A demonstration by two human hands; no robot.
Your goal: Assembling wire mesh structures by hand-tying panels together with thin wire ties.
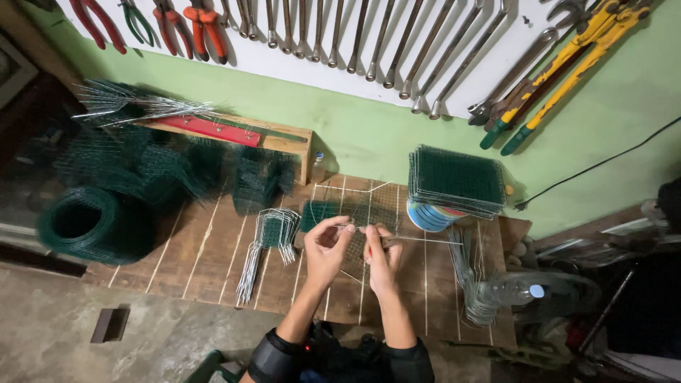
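My left hand (326, 245) and my right hand (381, 254) are raised together over the wooden board (206, 259). Both pinch a thin metal wire (425, 240) that runs out to the right from my right hand's fingers. Under my hands lies a green wire mesh piece (323, 211) inside a bare wire frame (355, 190). A bundle of bent wires (268, 237) lies just left of my left hand.
A roll of green mesh (89, 225) sits at the left, folded mesh pieces (255, 177) behind it. A stack of cut mesh squares (457, 181) rests on a round tin (429, 216). Wrenches (397, 42), pliers (202, 25) and bolt cutters (567, 64) hang on the wall. A plastic bottle (507, 292) lies at the right.
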